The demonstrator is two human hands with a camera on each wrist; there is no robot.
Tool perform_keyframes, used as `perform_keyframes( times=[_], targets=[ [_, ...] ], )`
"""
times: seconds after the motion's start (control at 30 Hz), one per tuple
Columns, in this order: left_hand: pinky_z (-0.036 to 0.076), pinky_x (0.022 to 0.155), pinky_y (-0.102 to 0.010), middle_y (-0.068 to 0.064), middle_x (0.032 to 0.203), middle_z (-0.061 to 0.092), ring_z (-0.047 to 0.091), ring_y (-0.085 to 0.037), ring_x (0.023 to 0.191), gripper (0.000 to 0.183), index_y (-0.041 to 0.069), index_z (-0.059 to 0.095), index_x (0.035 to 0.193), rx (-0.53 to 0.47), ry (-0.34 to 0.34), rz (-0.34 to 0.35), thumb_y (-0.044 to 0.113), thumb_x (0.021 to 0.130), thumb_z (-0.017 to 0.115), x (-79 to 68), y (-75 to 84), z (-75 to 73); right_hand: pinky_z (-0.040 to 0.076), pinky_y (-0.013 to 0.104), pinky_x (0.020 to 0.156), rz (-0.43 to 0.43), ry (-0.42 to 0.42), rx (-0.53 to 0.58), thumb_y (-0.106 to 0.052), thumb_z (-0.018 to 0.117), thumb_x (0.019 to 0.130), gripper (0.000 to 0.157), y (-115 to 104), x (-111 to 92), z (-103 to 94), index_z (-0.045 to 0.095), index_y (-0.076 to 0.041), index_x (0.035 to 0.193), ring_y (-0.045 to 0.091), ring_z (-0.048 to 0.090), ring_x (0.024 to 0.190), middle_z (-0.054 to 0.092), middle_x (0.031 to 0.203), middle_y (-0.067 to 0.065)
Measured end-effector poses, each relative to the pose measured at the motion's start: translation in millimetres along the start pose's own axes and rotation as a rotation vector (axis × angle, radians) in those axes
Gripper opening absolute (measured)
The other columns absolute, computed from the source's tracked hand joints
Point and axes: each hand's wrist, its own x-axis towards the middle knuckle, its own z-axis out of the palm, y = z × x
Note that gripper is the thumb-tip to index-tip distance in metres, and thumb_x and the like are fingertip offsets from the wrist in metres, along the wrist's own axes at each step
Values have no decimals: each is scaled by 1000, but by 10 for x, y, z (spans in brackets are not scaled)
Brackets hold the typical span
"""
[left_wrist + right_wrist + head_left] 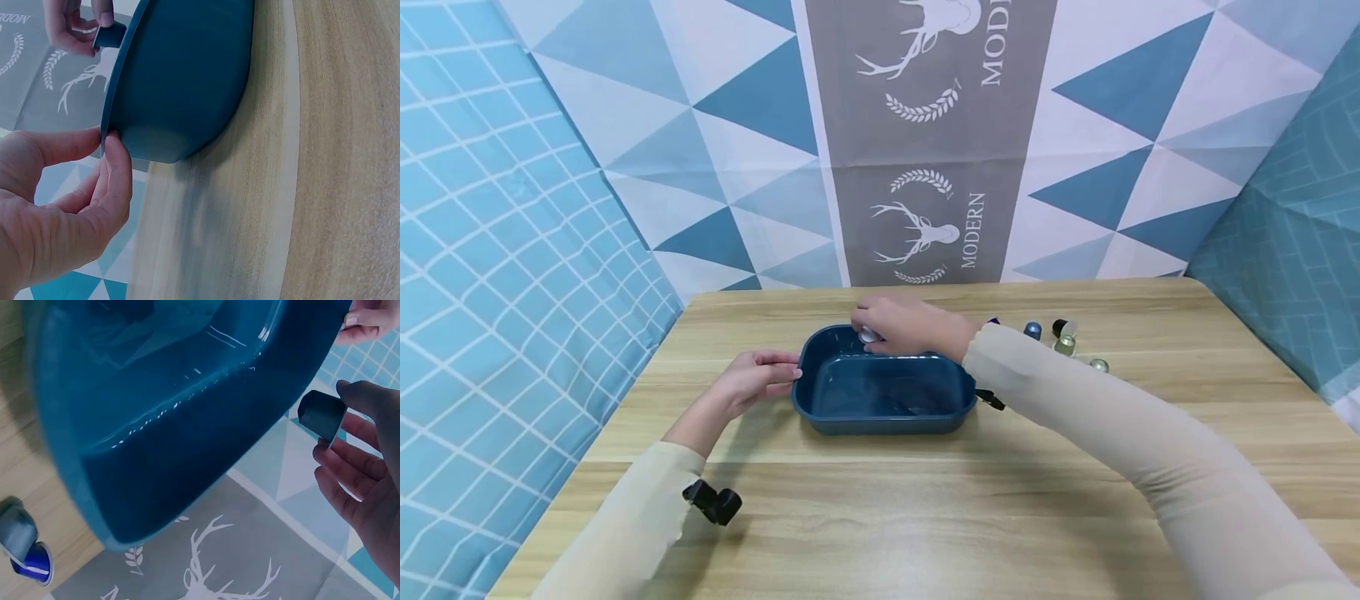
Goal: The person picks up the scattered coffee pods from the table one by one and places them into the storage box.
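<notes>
A dark blue rectangular basin [880, 425] with rounded corners rests on the wooden table. My left hand [760, 379] is at its left end, pinching the rim between thumb and fingers, as the left wrist view shows. Over the basin's far left corner, my right hand [906, 323] holds a coffee capsule [322, 415] between thumb and fingertips. That capsule has a dark body and a flat lid with a thin rim; its pale lid faces the head camera. In the left wrist view the same capsule [110, 35] appears just beyond the basin's rim.
Several more capsules lie right of the basin, among them a blue one [1033, 330], a pale gold one [1064, 344] and another [1099, 365] partly behind my right sleeve. A patterned cloth backdrop [925, 158] stands behind the table's far edge.
</notes>
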Motion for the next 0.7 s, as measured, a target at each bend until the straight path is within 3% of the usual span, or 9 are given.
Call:
perform_keyframes(
  times=[0.33, 0.7],
  targets=[
    [58, 82, -22, -1, 102, 62, 63, -4, 85, 48, -11, 45, 134, -19, -8, 3, 6, 92, 61, -17, 14, 5, 54, 30, 83, -25, -57, -13, -23, 67, 90, 23, -89, 208, 65, 64, -8, 108, 20, 60, 92, 64, 103, 7],
    [58, 85, -23, -3, 110, 61, 63, -4, 87, 49, -8, 45, 135, -10, -6, -3, 10, 92, 62, -8, -11, -5, 53, 27, 86, -62, -110, -15, -22, 67, 90, 26, -190, 421, 105, 62, -8, 111, 19, 59, 94, 63, 106, 7]
  ],
)
